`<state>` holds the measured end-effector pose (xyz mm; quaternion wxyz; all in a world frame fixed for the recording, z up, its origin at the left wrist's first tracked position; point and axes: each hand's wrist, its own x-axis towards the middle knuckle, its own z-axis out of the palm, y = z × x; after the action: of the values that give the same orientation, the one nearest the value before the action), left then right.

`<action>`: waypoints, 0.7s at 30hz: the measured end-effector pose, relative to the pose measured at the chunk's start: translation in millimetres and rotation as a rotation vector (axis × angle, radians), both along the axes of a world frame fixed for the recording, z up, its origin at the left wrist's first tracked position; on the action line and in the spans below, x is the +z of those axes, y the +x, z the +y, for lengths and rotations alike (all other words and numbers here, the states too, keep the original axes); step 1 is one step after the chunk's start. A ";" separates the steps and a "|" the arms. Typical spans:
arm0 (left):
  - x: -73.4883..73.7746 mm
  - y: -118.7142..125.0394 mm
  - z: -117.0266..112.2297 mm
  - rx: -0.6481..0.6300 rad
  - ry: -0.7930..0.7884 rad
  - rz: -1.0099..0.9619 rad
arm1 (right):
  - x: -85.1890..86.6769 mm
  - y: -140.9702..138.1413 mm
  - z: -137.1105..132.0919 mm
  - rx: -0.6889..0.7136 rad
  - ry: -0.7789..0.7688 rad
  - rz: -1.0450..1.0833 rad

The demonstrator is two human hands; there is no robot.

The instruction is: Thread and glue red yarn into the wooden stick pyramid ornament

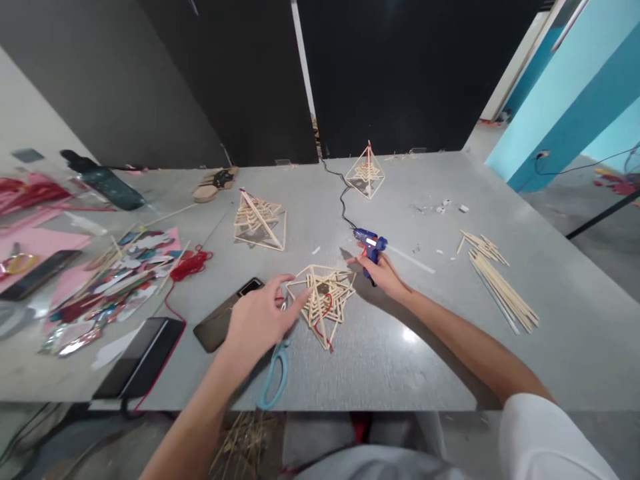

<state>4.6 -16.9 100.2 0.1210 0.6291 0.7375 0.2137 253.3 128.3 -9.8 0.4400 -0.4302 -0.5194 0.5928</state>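
Note:
My right hand (383, 271) is closed around the handle of a blue hot glue gun (371, 244), whose black cord (343, 200) runs back across the grey table (425, 347). My left hand (260, 313) hovers with fingers stretched out, its fingertips touching the left side of a stick pyramid frame with red thread (325, 297). Under that hand lie scissors with light blue handles (277, 373), partly hidden by the wrist.
Two more stick pyramids (260, 220) (367, 173) stand further back. Loose sticks (500, 283) lie at the right. Two dark phones (223, 317) (143, 360), red yarn (190, 265) and cut coloured paper (110, 287) crowd the left.

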 end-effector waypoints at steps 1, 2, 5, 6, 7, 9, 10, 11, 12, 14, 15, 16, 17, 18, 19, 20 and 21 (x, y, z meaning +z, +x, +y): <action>-5.6 4.5 1.3 -0.004 -0.013 0.000 | -1.6 -2.1 0.0 0.012 -0.001 0.007; -10.3 8.6 3.3 -0.018 -0.022 -0.021 | -3.1 -3.7 -0.3 0.026 -0.006 0.012; -18.8 17.5 9.5 -0.057 -0.008 -0.122 | -6.8 -3.7 -3.5 0.069 -0.033 0.020; -20.0 19.4 10.9 -0.064 0.005 -0.135 | -7.9 -2.1 -5.3 0.081 -0.040 0.023; -20.7 20.9 12.0 -0.075 0.016 -0.133 | -8.9 0.3 -7.5 0.090 -0.045 0.026; -20.8 23.1 13.5 -0.104 0.036 -0.108 | -10.7 6.2 -12.7 0.100 -0.051 0.031; -20.4 23.8 14.5 -0.120 0.044 -0.096 | -11.5 9.3 -15.7 0.102 -0.052 0.032; -19.6 24.5 15.6 -0.134 0.051 -0.088 | -12.1 12.5 -19.0 0.103 -0.052 0.032; -18.6 25.2 17.0 -0.147 0.060 -0.086 | -12.5 15.6 -22.5 0.104 -0.052 0.031; -15.8 26.5 19.6 -0.175 0.084 -0.094 | -12.5 22.0 -30.4 0.111 -0.046 0.028; -14.2 27.4 20.3 -0.196 0.097 -0.103 | -12.0 25.6 -34.9 0.119 -0.042 0.026; -12.8 28.2 20.5 -0.221 0.110 -0.115 | -11.2 29.6 -39.8 0.128 -0.037 0.023; -11.7 29.2 19.8 -0.251 0.115 -0.129 | -10.0 34.0 -44.9 0.140 -0.031 0.020; -11.3 30.1 18.5 -0.286 0.114 -0.146 | -8.7 38.8 -50.2 0.153 -0.027 0.017; -11.6 31.1 16.7 -0.325 0.104 -0.166 | -7.4 44.0 -55.6 0.166 -0.023 0.013; -12.7 32.0 14.6 -0.362 0.088 -0.188 | -6.0 49.2 -60.9 0.178 -0.022 0.009; -14.7 32.9 12.6 -0.392 0.073 -0.213 | -4.8 54.3 -65.8 0.190 -0.021 0.004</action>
<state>37.6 -4.4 85.5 0.2146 0.7382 0.5761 0.2778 307.6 62.5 -14.6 0.3784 -0.3823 -0.5507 0.6383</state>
